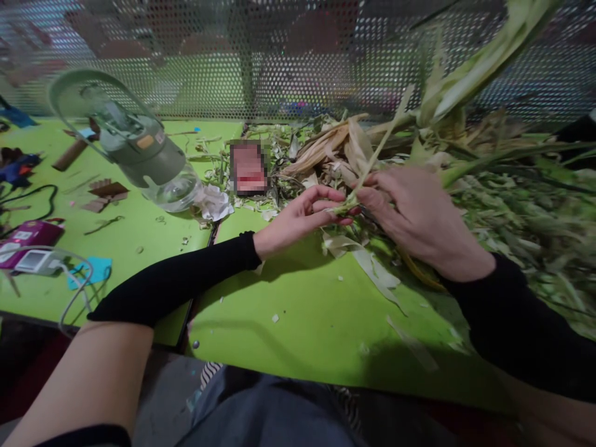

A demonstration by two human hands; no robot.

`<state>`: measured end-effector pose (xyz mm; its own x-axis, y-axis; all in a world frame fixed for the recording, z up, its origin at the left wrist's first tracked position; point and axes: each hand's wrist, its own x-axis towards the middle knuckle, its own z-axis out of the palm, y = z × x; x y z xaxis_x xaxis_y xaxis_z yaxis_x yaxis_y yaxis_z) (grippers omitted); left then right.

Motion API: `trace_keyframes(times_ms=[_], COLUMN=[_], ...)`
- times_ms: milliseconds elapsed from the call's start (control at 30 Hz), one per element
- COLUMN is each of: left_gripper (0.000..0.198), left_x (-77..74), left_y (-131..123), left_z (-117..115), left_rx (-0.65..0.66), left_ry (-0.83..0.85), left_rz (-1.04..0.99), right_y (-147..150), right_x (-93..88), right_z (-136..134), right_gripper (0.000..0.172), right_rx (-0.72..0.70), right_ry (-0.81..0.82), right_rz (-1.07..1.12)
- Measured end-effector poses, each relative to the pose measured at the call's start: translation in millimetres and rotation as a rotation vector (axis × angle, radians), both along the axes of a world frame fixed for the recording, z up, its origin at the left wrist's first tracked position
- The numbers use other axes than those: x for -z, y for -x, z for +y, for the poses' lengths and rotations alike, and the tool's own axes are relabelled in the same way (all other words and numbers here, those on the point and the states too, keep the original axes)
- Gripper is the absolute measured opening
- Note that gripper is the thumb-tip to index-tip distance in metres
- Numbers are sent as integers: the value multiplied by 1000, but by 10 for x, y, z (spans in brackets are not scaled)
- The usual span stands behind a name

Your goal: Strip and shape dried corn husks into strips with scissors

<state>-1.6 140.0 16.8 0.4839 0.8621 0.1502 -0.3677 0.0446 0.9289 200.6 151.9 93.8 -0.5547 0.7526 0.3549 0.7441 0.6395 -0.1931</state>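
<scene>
A thin pale-green strip of corn husk (385,139) slants upward from between my two hands. My left hand (305,217) has its thumb and fingers closed around the strip's lower end. Just above that, my right hand (419,214), slightly blurred, pinches the same strip between thumb and fingers. Behind them lies a heap of dry, tan husks (330,146). A long pale husk piece (377,273) lies on the green table (288,329) below my hands.
Large green leaves (484,68) rise at the upper right, above piled green shreds (535,230). To the left stand a clear bottle with a green lid (139,149) and crumpled paper (214,203). A purple box (32,239) with a cable sits far left. A perforated metal screen (298,68) runs behind.
</scene>
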Motion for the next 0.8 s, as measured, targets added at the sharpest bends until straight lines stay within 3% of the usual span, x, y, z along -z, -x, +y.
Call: trace_keyframes(times_ms=[133, 300, 500, 633, 800], left_gripper=[14, 14, 14, 19, 22], left_x=[13, -20, -78, -143, -207], left_y=[-25, -4, 22, 24, 46], left_z=[-8, -3, -22, -56, -60], left_rx=[-61, -206, -125, -142, -153], left_ry=[-91, -292, -201, -251, -244], left_rz=[159, 532, 464, 577, 618], right_y=[64, 52, 43, 37, 47], right_x=[5, 81, 155, 156, 124], right_z=[-37, -60, -20, -23, -50], right_gripper=[59, 58, 55, 58, 52], right_rx=[-14, 63, 42, 80, -37], right_ry=[135, 110, 266, 432, 678], right_rz=[56, 149, 213, 217, 273])
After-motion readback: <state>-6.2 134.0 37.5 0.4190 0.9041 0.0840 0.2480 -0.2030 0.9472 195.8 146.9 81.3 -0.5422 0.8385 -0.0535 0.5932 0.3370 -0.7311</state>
